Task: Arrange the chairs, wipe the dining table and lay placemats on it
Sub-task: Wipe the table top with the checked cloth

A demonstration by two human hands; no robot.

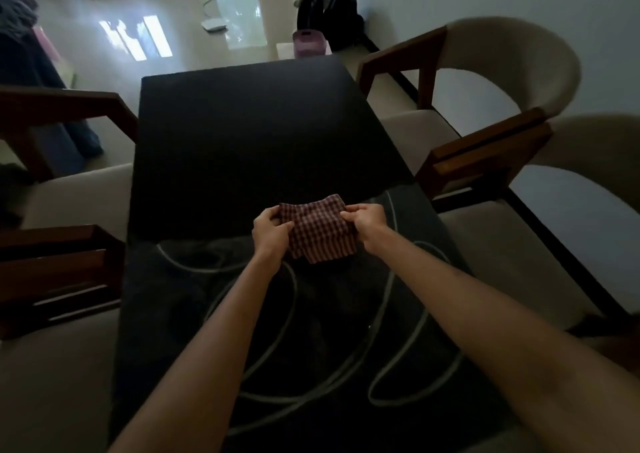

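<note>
I can read no text, label, brand or number anywhere in my view; the picture is dim and blurred.

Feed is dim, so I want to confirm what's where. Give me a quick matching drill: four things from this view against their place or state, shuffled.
1. checked cloth
2. dining table
3. two black bags
4. pink container

A. on the floor just past the table's far edge
B. gripped by both hands
C. dark top, chairs on both sides
D. standing by the far wall

Pairs: 1-B, 2-C, 3-D, 4-A
</note>
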